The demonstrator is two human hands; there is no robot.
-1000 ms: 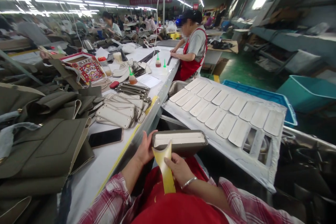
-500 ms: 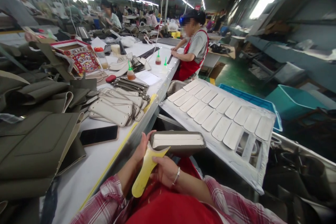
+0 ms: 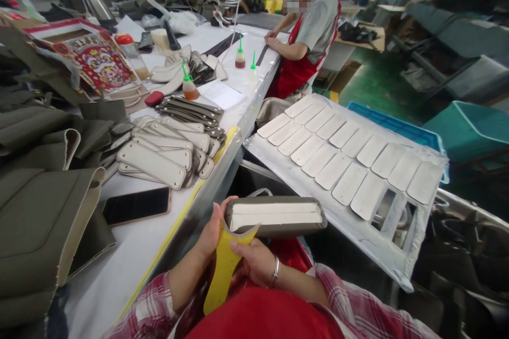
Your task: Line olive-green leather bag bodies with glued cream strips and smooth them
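An olive-grey folded piece with a pale inner face (image 3: 276, 215) is held in front of me, above my lap. My left hand (image 3: 212, 228) is wrapped round its left end. A yellow curved tool (image 3: 222, 270) with a forked top edge rests against the lower left corner of this piece. My right hand (image 3: 254, 260), with a silver bracelet at the wrist, is closed on the yellow tool, thumb on its front. The fingers behind the tool are partly hidden.
Left, the white table (image 3: 131, 254) bears a phone (image 3: 137, 205), stacked pale strips (image 3: 155, 161), glue bottles (image 3: 190, 87) and olive pieces (image 3: 43, 212). Right, a board (image 3: 421, 222) holds rows of pale pieces. A person in a red apron (image 3: 314, 37) works ahead.
The view has tilted down and moved closer to the table. My hands still hold the folded piece and the yellow tool in nearly the same pose.
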